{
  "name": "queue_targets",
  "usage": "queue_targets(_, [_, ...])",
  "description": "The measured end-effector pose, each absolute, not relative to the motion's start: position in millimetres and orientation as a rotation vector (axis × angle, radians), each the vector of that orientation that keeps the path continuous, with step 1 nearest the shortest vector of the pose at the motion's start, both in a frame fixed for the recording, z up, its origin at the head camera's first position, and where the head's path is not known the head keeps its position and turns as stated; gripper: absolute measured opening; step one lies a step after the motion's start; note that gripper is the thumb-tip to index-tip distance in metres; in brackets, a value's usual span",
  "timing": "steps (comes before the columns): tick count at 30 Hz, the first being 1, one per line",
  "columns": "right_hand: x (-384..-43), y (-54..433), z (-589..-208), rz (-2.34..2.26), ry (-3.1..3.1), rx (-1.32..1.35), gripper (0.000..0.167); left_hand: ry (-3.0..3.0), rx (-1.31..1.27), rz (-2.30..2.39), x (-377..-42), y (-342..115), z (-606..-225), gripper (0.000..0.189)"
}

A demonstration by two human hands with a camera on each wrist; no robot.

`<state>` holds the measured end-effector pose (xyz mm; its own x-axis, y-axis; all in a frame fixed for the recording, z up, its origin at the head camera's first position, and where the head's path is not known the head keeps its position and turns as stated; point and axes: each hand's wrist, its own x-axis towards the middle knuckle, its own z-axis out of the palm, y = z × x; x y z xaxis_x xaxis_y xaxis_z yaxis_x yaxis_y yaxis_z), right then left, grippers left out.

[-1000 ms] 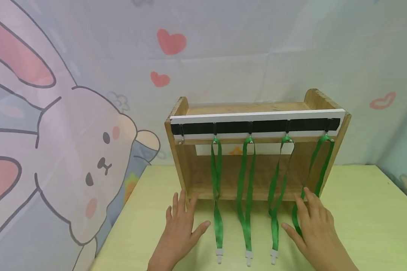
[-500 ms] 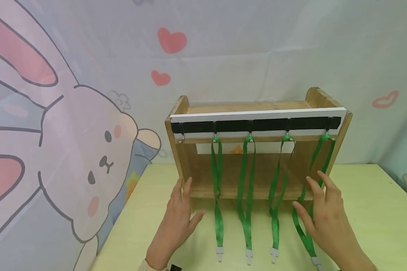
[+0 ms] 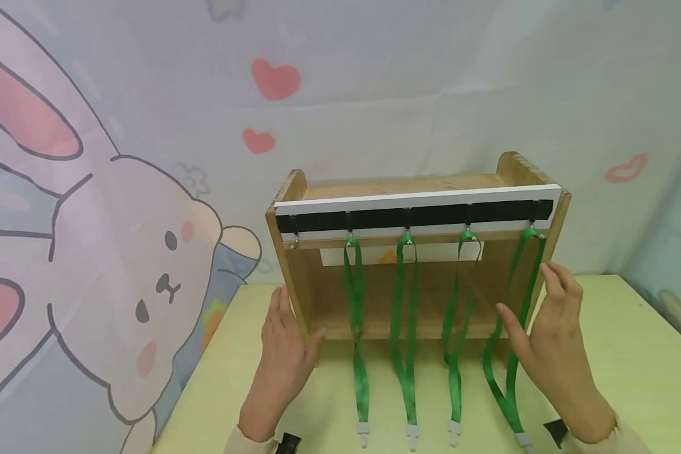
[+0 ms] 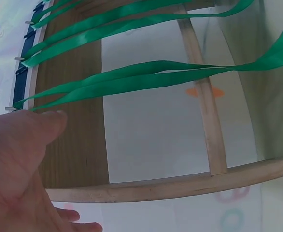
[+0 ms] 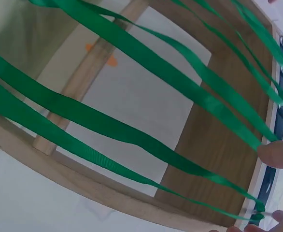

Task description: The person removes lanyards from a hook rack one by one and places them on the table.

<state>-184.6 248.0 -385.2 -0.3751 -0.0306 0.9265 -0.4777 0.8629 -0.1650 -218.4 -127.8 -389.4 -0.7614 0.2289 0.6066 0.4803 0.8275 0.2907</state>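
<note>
A small wooden shelf (image 3: 280, 252) stands on the table, with a black strip (image 3: 437, 217) across its upper front bearing several hooks. Green lanyards hang from all but the leftmost hook (image 3: 294, 241), each ending in a white clip (image 3: 363, 431). My left hand (image 3: 284, 353), fingers extended and thumb apart, is at the shelf's left side panel. At the right side, my right hand (image 3: 562, 343) has its thumb overlapping the rightmost lanyard (image 3: 511, 410) in the head view. Neither hand holds anything. The right wrist view shows part of the right hand (image 5: 282, 157) near the hooks.
The pale yellow-green table (image 3: 635, 378) extends to both sides of the shelf. Behind it hangs a backdrop cloth (image 3: 386, 94) printed with a rabbit and hearts. Dark straps (image 3: 288, 443) sit at the wrists.
Both hands have moved up and outward toward the shelf's sides. My right hand has left the front of the rightmost lanyard, whose lower end and clip now show. The head view has shifted slightly.
</note>
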Motion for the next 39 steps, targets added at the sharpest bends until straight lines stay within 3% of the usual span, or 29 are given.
queue_targets(10, [-192.3, 248.5, -376.7, 0.669, -1.896, 0.237, 0.084, -2.399, -0.472, -0.711, -235.7, -125.4, -382.0, 0.093])
queue_targets(15, [-197.4, 242.5, -373.8, 0.741, -1.861, 0.192, 0.063, -2.365, -0.426, -0.767, -243.1, -123.5, -380.9, 0.091])
queue_targets(23, [-203.0, 236.0, -362.9, 0.780, -1.826, 0.089, 0.047, -2.253, -0.329, -0.832, -253.5, -118.2, -379.4, 0.082])
queue_targets(31, [-211.5, 235.3, -361.2, 0.779, -1.833, 0.023, 0.019, -2.147, -0.245, -0.907, -265.9, -113.1, -378.2, 0.063])
queue_targets(39, [-212.1, 235.6, -364.9, 0.772, -1.782, 0.019, 0.011, -2.114, -0.252, -1.000, -273.0, -117.2, -384.9, 0.050])
